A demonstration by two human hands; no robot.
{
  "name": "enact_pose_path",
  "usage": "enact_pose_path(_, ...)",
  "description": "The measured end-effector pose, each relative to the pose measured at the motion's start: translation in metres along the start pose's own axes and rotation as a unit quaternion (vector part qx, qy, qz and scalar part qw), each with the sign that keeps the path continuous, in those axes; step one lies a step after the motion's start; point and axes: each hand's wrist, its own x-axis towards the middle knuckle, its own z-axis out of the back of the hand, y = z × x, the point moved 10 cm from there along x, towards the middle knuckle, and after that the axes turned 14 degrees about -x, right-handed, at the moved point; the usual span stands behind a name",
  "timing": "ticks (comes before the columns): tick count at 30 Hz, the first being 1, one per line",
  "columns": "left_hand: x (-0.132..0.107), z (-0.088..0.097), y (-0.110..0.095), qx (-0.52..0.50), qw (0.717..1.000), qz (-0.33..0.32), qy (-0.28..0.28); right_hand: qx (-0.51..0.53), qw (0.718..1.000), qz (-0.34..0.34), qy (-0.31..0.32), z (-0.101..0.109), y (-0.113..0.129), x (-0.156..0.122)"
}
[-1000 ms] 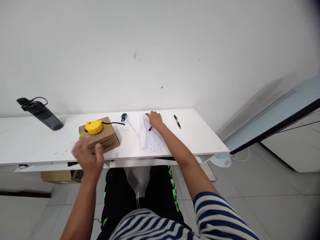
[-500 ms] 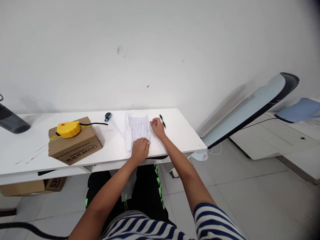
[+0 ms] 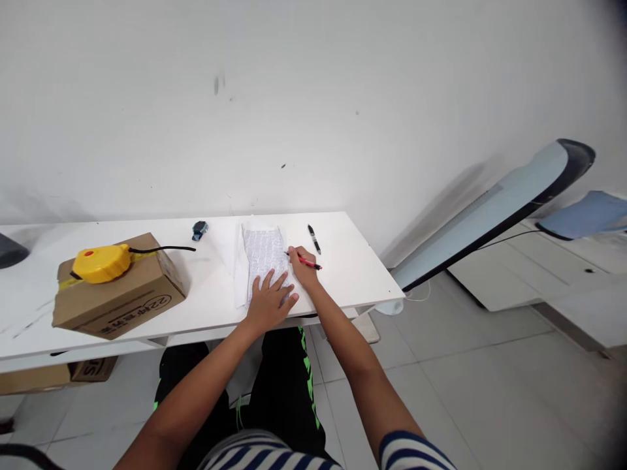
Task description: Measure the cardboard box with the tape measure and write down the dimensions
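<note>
A sheet of paper [image 3: 264, 249] covered in dense writing lies on the white desk [image 3: 223, 281], with more white paper under its left side. My left hand [image 3: 269, 301] rests flat on the lower part of the sheet, fingers spread. Pinched in my right hand [image 3: 302, 267] is a red pen [image 3: 310, 262], its tip at the right edge of the paper. Just beyond that hand lies a black pen [image 3: 314, 239] on the desk.
To the left, a cardboard box [image 3: 122, 307] carries a yellow tape measure [image 3: 102, 263] with a black strap. A watch [image 3: 199, 230] lies near the wall. At the far left stands a dark cylinder [image 3: 10, 251]. A pale board with a black edge [image 3: 490, 212] leans beyond the desk's right end.
The red pen now shows in my right hand, which has shifted nearer to me. My left hand has spread its fingers over the paper. The view has turned slightly right.
</note>
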Motion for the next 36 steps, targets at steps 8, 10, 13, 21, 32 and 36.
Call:
enact_pose_path(8, 0.002, -0.008, 0.001, -0.017, 1.000, -0.004, 0.020, -0.016, 0.998, 0.049, 0.025, -0.004, 0.008, -0.002)
enact_pose_path(10, 0.002, -0.011, 0.002, -0.017, 0.999, -0.008, 0.028, -0.013, 0.997, 0.008, 0.071, -0.015, -0.002, 0.000)
enact_pose_path(13, 0.001, -0.014, 0.001, -0.015, 0.999, -0.018, 0.033, -0.001, 0.997, -0.043, 0.056, -0.015, -0.015, 0.004)
enact_pose_path(21, -0.002, -0.013, 0.001, -0.019, 0.999, -0.020, 0.034, -0.029, 0.998, -0.036, 0.047, -0.017, -0.015, 0.004)
enact_pose_path(32, -0.002, -0.011, -0.001, -0.034, 0.999, -0.019, 0.026, -0.032, 0.997, -0.026, 0.060, -0.019, -0.015, 0.004)
enact_pose_path(36, -0.002, -0.011, -0.002, -0.037, 0.999, -0.017, 0.032, -0.042, 0.998, -0.033, 0.043, -0.015, -0.017, 0.004)
